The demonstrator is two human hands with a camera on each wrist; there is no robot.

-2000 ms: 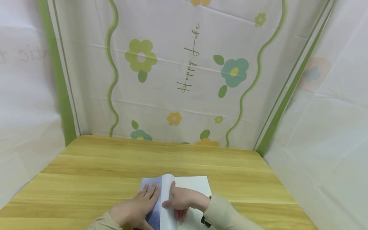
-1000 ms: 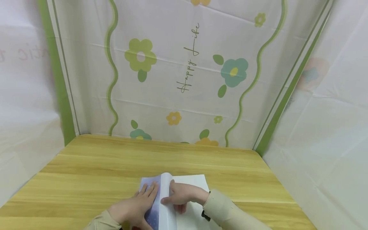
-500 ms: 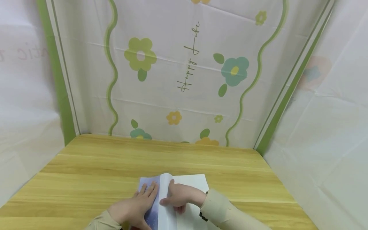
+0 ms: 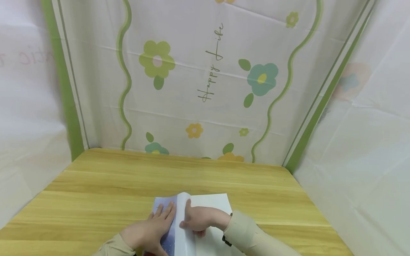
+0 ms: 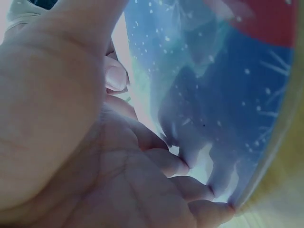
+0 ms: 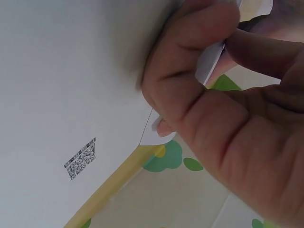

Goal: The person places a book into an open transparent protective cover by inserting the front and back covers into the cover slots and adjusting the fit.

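A glossy paper piece with a blue-violet, white-speckled print lies at the front of the table. A white flap curls up along its middle, and a plain white part spreads to the right. My left hand presses on the printed part with its fingers spread; in the left wrist view its fingertips reach the print's edge beside a red patch. The right hand pinches the flap's edge, its index finger bent against the white side in the right wrist view, where a small black code shows.
The wooden table stretches out beyond the paper. A white sheet with flowers and the words "Happy Life" hangs behind it, and white hangings close off both sides.
The paper and flap have shifted slightly left, the right hand along with them. The right index finger now points further up along the flap. The left hand stays pressed on the print.
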